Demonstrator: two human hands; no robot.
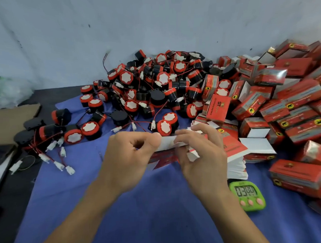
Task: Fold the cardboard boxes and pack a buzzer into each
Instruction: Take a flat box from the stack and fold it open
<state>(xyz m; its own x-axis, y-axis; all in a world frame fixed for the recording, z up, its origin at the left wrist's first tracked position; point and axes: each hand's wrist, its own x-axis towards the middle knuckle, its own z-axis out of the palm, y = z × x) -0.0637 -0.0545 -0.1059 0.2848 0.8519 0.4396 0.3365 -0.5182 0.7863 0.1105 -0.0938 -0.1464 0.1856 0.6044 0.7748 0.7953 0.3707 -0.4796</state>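
Observation:
Between both hands I hold a flat red-and-white cardboard box [167, 142] above the blue cloth. My left hand [129, 158] pinches its left end with thumb and curled fingers. At the right end, my right hand [200, 152] grips it with bent fingers. A heap of black-and-red buzzers [154, 88] with red wires and white plugs lies just beyond the hands. A stack of flat box blanks [234, 160] sits under and right of my right hand. Folded red boxes [292, 99] are piled at the right.
A green timer [248, 194] lies on the blue cloth [141, 206] near my right forearm. Loose buzzers and plugs [51, 143] spread at the left, beside brown cardboard [9, 120] and a clear plastic bag [5, 92]. A grey wall stands behind.

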